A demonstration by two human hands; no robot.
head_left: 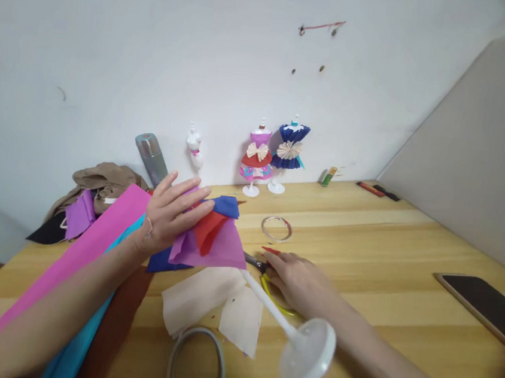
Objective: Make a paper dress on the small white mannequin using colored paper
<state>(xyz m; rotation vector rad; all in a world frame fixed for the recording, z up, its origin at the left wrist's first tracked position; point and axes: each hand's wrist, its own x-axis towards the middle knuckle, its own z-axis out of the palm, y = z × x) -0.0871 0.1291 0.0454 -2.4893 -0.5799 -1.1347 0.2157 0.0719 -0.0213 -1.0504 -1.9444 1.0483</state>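
My left hand [171,213] is raised over the table and closed on a small stand wrapped in purple, red and blue crepe paper [211,236]. Its white rod and round base [307,354] point toward me. My right hand [297,281] rests low on the wooden table [365,237], fingers on a pair of yellow-handled scissors [266,274] lying there. Pale cream paper pieces [213,308] lie under the raised stand.
Pink, teal and brown paper rolls [92,250] lie at the left, near a cloth heap [100,182]. Two dressed mini mannequins [274,155] and a bare one [194,150] stand by the wall. A tape ring [276,228], a grey ring [198,364] and a dark tablet [484,306] lie on the table.
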